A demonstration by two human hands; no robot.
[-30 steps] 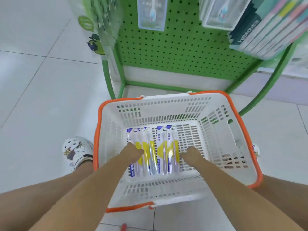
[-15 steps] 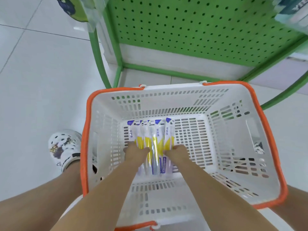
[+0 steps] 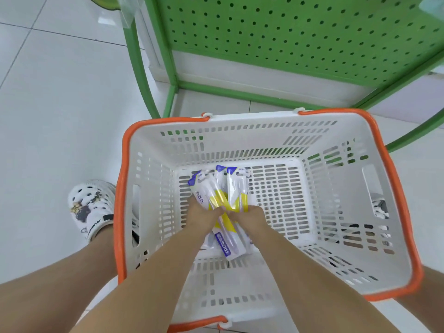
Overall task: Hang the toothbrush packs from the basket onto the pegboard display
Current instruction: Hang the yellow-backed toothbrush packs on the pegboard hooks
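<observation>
Both hands, left (image 3: 203,213) and right (image 3: 254,216), grip the toothbrush packs (image 3: 222,207) together at frame centre, inside the white basket (image 3: 360,236) on the floor; green pegboard (image 3: 288,37) fills the upper right, a white shoe (image 3: 92,205) sits mid-left

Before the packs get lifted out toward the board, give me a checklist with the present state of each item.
1. Both hands on the toothbrush packs: ok; left hand and right hand close on the bundle from either side.
2. Packs squared up: not ok; they fan out at angles.
3. Every pack gathered: cannot tell; the hands hide the middle.
4. Lift path out of the basket: ok; nothing lies over the packs.
5. Pegboard within view: ok, directly beyond the basket.
6. Free hook ready: cannot tell; none shows.
</observation>
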